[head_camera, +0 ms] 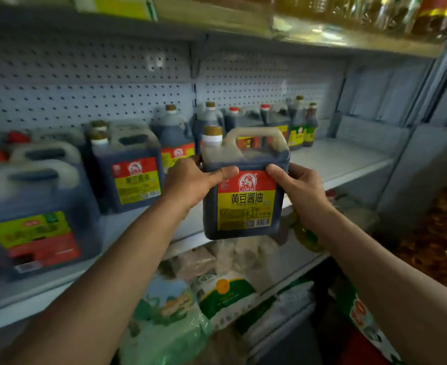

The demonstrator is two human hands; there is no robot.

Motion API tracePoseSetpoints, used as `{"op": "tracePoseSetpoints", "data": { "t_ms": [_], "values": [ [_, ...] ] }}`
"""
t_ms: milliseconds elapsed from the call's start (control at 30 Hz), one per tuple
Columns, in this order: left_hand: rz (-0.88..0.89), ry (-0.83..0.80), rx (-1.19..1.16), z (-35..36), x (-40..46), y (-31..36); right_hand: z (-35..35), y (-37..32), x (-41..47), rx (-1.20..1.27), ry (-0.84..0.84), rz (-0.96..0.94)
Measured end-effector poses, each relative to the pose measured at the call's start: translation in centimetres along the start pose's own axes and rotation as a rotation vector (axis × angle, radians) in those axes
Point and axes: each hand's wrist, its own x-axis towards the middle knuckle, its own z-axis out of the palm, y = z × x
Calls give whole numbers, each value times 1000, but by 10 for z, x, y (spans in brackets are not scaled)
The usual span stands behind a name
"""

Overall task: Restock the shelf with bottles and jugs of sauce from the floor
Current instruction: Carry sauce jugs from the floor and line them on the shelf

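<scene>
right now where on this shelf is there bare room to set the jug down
Both hands, left hand and right hand, hold the jug. The shelf is bare at its right end, between the small bottles and the side wall. The left half is crowded with jugs.

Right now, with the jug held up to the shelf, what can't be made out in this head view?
- The held jug: its sides are covered by the left hand and right hand.
- The bottles at the back of the shelf: too small and blurred to read.
- The top-shelf bottles: cut off by the frame edge.
- The floor stock: outside the frame.
</scene>
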Motion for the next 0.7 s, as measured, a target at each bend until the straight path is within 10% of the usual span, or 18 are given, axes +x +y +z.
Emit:
{"op": "tracePoseSetpoints", "data": {
  "t_ms": [700],
  "values": [
    [-96,579,21,-106,22,-139,224,67,79,232,-395,91]
  ]
}}
